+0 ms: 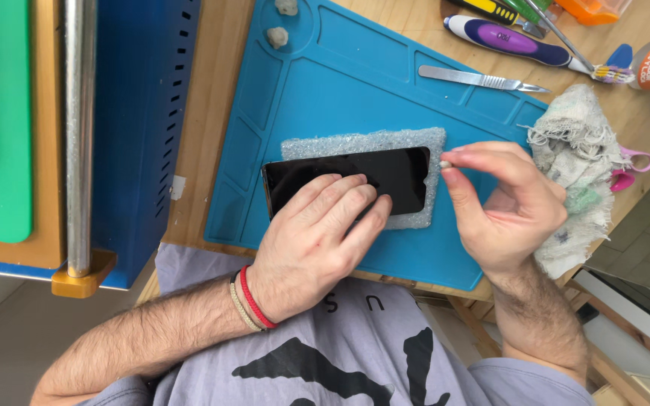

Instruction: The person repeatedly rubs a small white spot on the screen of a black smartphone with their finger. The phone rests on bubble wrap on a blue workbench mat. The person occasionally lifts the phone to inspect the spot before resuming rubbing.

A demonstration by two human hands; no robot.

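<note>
Two hands: left hand (317, 233) flat on phone (385, 174).

Black phone (370, 177), dark screen up, flat on pale foam pad (415, 143); tiny whitish bit (444, 163) just beside it.

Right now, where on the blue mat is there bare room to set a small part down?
Bare mat lies between the foam pad and the scalpel. The left strip beside the phone is also free. It is crowded at the pad: left hand presses the phone, right hand pinches a small white bit beside the rag.
</note>
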